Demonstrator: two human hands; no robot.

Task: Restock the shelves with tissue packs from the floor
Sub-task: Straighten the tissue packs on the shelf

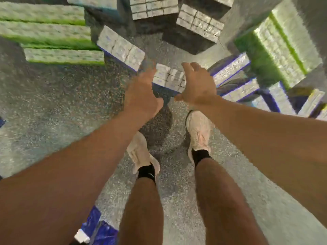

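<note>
A white tissue pack with blue edges (169, 78) sits low in front of my feet, between my two hands. My left hand (143, 94) is at its left end, fingers blurred and stretched toward it. At the pack's right end is my right hand (199, 84), with fingers spread and thumb pointing left below the pack. Whether the palms touch the pack is unclear. Another blue-edged pack (122, 48) lies tilted just to the upper left.
Green-edged packs (46, 30) are stacked at the left and on the right (279, 50). More blue-edged packs (237, 80) lie jumbled at the right, and wrapped bundles (200, 23) stand behind. My shoes stand on the speckled floor (53, 106). Blue wrapping (99, 228) lies at the bottom.
</note>
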